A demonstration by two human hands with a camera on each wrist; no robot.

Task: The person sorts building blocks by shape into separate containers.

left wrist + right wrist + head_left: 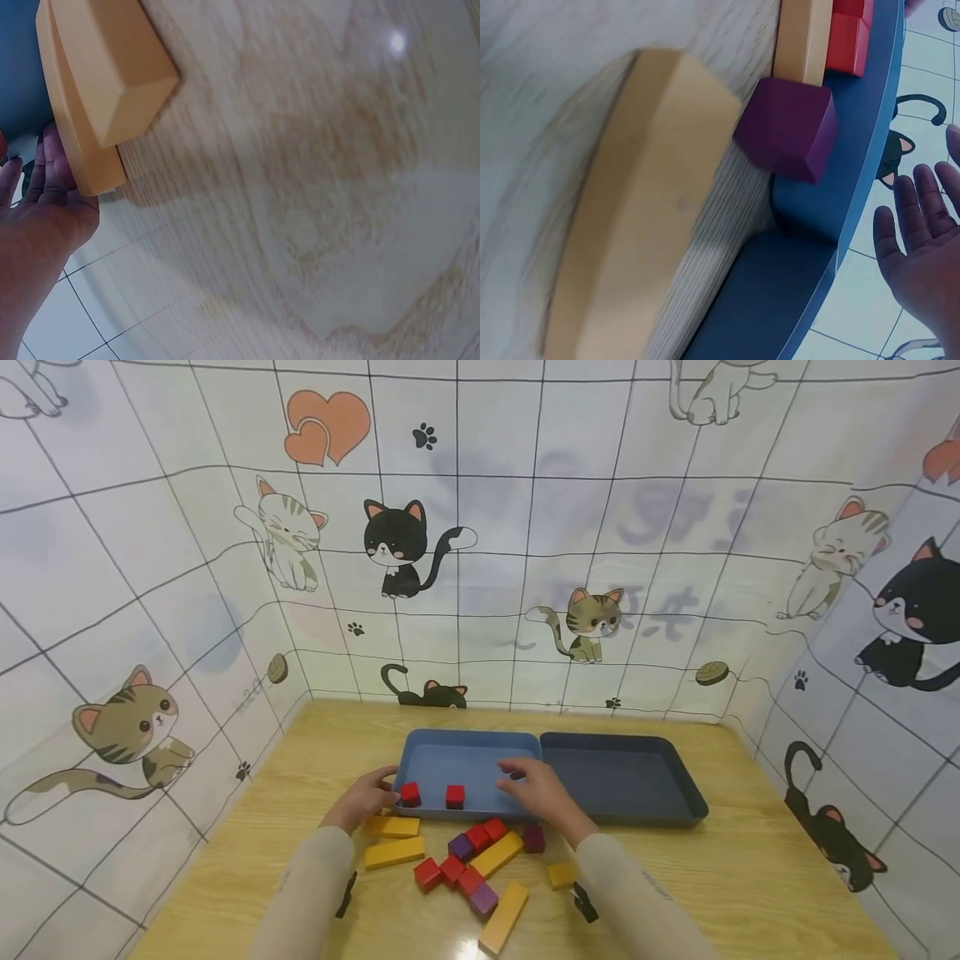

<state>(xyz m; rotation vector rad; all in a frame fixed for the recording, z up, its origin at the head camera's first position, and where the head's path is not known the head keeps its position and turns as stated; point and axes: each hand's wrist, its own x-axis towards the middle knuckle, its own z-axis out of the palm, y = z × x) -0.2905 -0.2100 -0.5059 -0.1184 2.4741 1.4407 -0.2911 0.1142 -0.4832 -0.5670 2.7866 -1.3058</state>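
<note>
From the head: 2 red cubes (454,797) in the blue tray (465,760), beside the dark tray (615,772). Left hand (362,797) at the blue tray's left edge, near 1 of those cubes; cannot tell if pinching. Right hand (542,787) over the blue tray, fingers (517,765) apart. More cubes (428,875) and yellow blocks (395,853) on the desk (750,885). From the left wrist: left hand by 2 yellow blocks. From the right wrist: fingers spread, 1 purple cube (784,124) near the blue tray.

A light, wood-grained surface (750,893) carries a blue tray (450,760) toward the far middle, a dark tray (622,777) just right of it. Nearer lie red cubes (428,875), purple cubes (483,900) and yellow blocks (394,853), two of these farthest left.
</note>
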